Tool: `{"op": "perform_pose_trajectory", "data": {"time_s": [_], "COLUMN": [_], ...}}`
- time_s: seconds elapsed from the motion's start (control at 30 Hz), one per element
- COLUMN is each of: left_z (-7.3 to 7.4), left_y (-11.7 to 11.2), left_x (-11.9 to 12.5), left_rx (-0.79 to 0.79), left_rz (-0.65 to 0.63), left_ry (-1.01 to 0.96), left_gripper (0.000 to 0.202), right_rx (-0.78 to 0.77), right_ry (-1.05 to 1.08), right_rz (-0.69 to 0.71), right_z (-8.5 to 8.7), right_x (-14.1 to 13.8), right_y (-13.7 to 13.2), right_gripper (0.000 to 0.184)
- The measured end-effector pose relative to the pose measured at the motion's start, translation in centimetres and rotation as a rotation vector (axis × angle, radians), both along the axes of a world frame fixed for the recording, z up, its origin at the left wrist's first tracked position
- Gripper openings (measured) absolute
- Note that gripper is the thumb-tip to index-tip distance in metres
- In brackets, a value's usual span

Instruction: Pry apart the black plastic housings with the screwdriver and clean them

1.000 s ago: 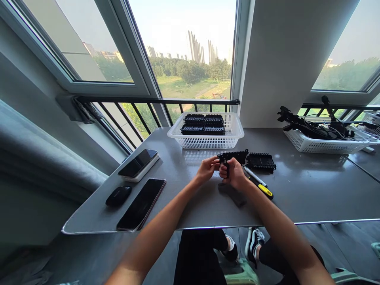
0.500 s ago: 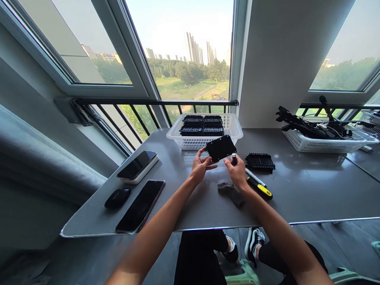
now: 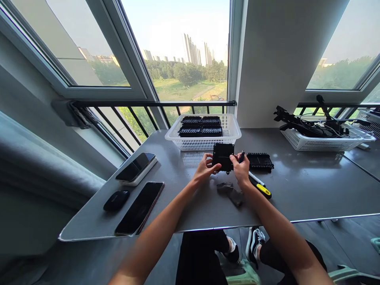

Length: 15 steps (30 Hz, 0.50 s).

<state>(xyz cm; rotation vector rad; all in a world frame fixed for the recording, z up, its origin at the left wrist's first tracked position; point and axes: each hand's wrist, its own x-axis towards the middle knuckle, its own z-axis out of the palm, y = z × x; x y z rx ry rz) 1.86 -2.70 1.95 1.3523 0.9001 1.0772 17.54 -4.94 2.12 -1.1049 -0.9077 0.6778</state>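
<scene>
A flat black plastic plate (image 3: 223, 152) with small lugs along its edges stands tilted up above the table in front of me. Its left side is gripped by my left hand (image 3: 206, 169), thumb across the lower face. My right hand (image 3: 241, 168) is closed around a dark pen-like tool (image 3: 242, 156), and its thumb and finger also pinch the plate's right edge. Just right of that hand lies another black plastic part (image 3: 260, 161) with toothed edges. A crumpled grey cloth (image 3: 230, 193) rests on the table below the plate.
Behind my hands, a white basket (image 3: 204, 145) contains several black parts. A white pen (image 3: 256, 179) and a yellow-black handled tool (image 3: 263, 191) lie right. Phones (image 3: 139, 208) (image 3: 135, 166) and a black case (image 3: 116, 200) are left. Another basket (image 3: 320, 143) holds cables.
The plate has been turned from slanted to nearly upright and lowered slightly. My right hand has moved a little right, and its fingers now touch the plate's edge. The view shifted slightly.
</scene>
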Motion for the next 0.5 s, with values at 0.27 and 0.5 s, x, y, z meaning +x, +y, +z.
{"op": "perform_pose_trajectory", "data": {"time_s": [0.27,0.5], "left_z": [0.0,0.3], "left_y": [0.3,0.0], "left_x": [-0.2,-0.4], "left_rx": [0.038,0.064], "left_rz": [0.026,0.1], "left_ry": [-0.009,0.031], "left_gripper": [0.053,0.044], "right_rx": [0.02,-0.035], "right_ry": [-0.102,-0.131], "right_rz": [-0.003,0.023], "right_z": [-0.2,1.1], "right_x": [0.3,0.3], "right_y": [0.3,-0.9], "right_gripper": [0.028,0.024]}}
